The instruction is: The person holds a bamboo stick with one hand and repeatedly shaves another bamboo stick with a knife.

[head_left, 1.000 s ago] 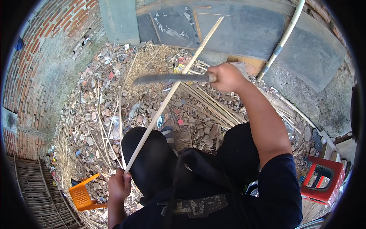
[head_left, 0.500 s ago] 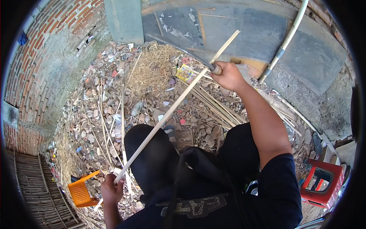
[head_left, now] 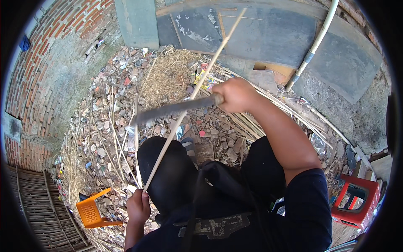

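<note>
A long pale bamboo strip (head_left: 176,124) slants across my left knee, its far tip rising toward the grey panels. My left hand (head_left: 138,206) is closed round its near end. In my right hand (head_left: 237,95) is the handle of a machete (head_left: 172,110), fingers wrapped round it. The dark blade points left and crosses the strip near its middle; it is slightly blurred, and I cannot tell whether it touches. Beneath the right hand lie several more bamboo strips (head_left: 241,125). A heap of thin shavings (head_left: 167,75) sits beyond the blade.
Rubble (head_left: 105,122) covers the ground. An orange plastic stool (head_left: 90,213) lies at left, a red one (head_left: 356,201) at right. A brick wall (head_left: 42,84) bounds the left; grey panels (head_left: 268,40) and a white pipe (head_left: 315,42) stand at the back. Bamboo slats (head_left: 37,206) lie lower left.
My right hand has come left and nearer, and the machete blade has swung from pointing far to pointing left. My left hand shifted right; the strip now stands steeper.
</note>
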### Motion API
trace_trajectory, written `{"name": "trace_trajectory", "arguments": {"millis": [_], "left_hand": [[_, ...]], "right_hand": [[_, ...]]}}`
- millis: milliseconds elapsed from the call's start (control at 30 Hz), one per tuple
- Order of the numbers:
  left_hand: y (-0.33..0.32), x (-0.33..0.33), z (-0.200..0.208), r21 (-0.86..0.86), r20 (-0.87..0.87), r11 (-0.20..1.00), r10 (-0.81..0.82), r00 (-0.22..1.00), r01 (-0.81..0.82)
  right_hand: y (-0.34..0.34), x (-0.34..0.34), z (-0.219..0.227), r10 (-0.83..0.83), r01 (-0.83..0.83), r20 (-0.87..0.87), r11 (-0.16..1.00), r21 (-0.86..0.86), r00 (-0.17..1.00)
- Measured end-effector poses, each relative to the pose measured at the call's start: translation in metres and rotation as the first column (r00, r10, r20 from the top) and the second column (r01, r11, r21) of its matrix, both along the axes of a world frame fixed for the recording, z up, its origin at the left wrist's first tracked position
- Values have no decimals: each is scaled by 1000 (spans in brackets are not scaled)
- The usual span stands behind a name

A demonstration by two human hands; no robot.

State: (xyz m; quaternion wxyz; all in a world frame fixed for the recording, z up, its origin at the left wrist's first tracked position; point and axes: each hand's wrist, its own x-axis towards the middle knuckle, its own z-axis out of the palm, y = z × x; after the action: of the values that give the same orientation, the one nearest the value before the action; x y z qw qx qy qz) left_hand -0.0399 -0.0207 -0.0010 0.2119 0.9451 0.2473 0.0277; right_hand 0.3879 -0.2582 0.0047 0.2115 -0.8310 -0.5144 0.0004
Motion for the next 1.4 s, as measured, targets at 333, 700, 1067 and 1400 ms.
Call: {"name": "trace_trajectory", "arguments": {"millis": [333,700,1067,1400], "left_hand": [[3,6,0,25,-69,999,-28,997,30],[21,10,13,-223,-102,973,-85,991,60],[13,17,7,-153,-16,988,-35,999,32],[-1,13,7,11,-64,1000,-12,998,13]], "right_hand": [[0,-4,4,-72,63,-122,995,-78,990],[-10,25,-22,-230,236,-306,972,-16,924],[-2,39,-34,-253,250,-358,967,-55,899],[6,1,3,-120,93,-273,989,-111,954]]}}
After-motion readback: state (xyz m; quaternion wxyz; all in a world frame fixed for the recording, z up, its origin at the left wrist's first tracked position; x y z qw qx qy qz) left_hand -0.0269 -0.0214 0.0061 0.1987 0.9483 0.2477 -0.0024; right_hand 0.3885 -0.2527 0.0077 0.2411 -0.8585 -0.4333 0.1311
